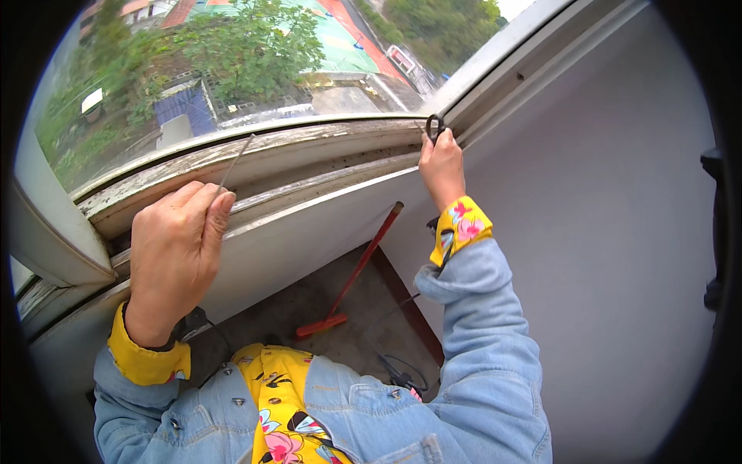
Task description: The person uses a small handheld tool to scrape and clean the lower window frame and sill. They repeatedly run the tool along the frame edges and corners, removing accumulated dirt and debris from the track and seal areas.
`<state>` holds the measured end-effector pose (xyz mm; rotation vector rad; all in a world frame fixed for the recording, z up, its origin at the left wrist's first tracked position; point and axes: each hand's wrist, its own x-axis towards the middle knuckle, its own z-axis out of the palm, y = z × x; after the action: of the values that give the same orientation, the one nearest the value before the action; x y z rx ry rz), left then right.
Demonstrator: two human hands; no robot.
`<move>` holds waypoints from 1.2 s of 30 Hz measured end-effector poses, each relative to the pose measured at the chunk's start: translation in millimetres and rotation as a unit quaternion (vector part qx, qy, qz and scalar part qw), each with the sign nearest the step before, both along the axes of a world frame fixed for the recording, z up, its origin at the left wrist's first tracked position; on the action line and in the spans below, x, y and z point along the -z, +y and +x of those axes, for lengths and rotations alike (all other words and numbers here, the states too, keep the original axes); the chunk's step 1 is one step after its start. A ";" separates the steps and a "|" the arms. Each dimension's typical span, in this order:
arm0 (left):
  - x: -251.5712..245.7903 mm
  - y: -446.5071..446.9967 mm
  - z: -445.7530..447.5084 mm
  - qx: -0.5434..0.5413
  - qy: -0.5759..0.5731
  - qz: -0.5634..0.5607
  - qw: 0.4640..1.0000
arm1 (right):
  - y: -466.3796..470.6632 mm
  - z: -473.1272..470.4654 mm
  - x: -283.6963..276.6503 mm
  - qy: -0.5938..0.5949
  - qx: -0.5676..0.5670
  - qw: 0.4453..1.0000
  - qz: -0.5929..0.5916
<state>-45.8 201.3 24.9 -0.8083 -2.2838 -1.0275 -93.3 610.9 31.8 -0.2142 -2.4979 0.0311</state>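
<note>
My left hand (174, 249) pinches a thin grey rod (236, 159) between thumb and forefinger. The rod slants up and its end lies in front of the lower window frame (174, 165), whose pale paint is peeling. Whether its tip touches the frame I cannot tell. At the window's right corner, my right hand (443, 165) is closed on a tool with a black loop handle (433, 124), which looks like scissors. Its working end is mostly hidden. Between the hands runs the dirty sliding-window track (313, 174), with dark grime along its groove.
A red broom (365, 264) leans in the corner below the sill, its head on the floor. Black cables (406, 374) lie beside it. A grey-white wall (579, 203) rises on the right. Outside the window glass are trees (249, 52) and a green court (342, 49).
</note>
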 end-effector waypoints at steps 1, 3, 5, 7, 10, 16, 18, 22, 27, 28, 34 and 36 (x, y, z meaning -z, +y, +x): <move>0.1 0.0 -0.2 0.003 -0.006 -0.004 1.000 | -2.7 1.5 -1.5 0.047 0.041 0.998 0.011; 0.5 0.2 -0.5 0.005 -0.001 0.002 1.000 | -2.8 1.7 -9.3 0.070 0.125 0.990 -0.015; 0.9 -0.8 -1.4 0.002 -0.002 0.003 1.000 | 0.1 2.2 -12.5 0.019 0.109 0.994 -0.005; 1.9 0.2 -2.1 0.001 -0.011 -0.004 1.000 | 5.2 3.6 -8.2 -0.028 0.096 0.995 0.002; 2.2 1.1 -3.0 -0.004 -0.003 -0.004 1.000 | 13.1 6.0 7.7 0.019 0.090 0.996 0.002; -1.2 0.8 -1.5 0.001 -0.015 -0.008 1.000 | 18.7 12.5 16.5 -0.023 0.138 0.989 -0.054; -2.4 2.1 -0.8 -0.003 -0.010 -0.007 1.000 | 19.1 11.0 8.6 0.070 0.108 0.990 -0.066; -4.8 3.4 1.9 0.001 -0.019 -0.011 1.000 | 18.6 2.1 1.5 0.093 0.102 0.989 -0.059; -7.0 2.6 1.7 -0.005 -0.029 -0.019 0.999 | 14.6 -5.0 1.1 0.037 0.052 0.997 -0.034; -7.0 3.2 0.9 -0.006 -0.035 -0.024 0.999 | 11.3 -5.3 -0.6 0.014 0.059 0.998 -0.027; -8.9 5.1 0.9 0.001 -0.030 -0.012 0.999 | -17.4 3.2 -13.4 0.059 0.070 0.995 -0.031; -8.9 5.0 1.2 -0.004 -0.028 -0.012 1.000 | -24.0 7.0 -8.6 0.033 -0.009 0.999 -0.028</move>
<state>-44.6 206.3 33.8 -0.7898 -2.3476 -1.0339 -86.3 586.9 40.4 -0.2100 -2.4342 0.1144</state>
